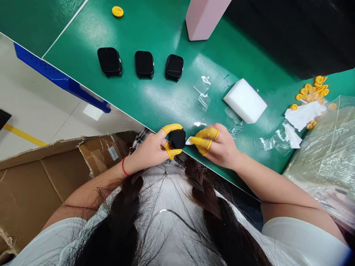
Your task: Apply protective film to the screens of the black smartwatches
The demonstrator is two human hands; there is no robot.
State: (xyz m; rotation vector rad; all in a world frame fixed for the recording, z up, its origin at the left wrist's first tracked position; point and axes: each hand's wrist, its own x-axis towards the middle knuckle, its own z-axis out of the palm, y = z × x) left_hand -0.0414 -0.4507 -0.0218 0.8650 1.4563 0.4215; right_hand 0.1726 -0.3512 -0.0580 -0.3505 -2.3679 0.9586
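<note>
My left hand (151, 149), with yellow finger cots on its fingertips, grips a black smartwatch body (178, 139) by its edges, screen facing up. Close on its right, my right hand (219, 146), also in yellow finger cots, pinches a small white piece (189, 141) whose tip is at the watch's side edge; whether it touches I cannot tell. The piece's material is too small to make out. Beyond my hands, three more black smartwatch bodies stand in a row: one at left (110, 61), one in the middle (144, 64) and one at right (174, 67).
A white foam block (245, 100) and clear film pieces (203, 85) lie on the green table (158, 99). Loose yellow finger cots (313, 88) and torn white paper (304, 113) are at right, near a plastic-wrapped bundle (327, 147). A pink box (203, 18) stands behind; a cardboard box (36, 181) is lower left.
</note>
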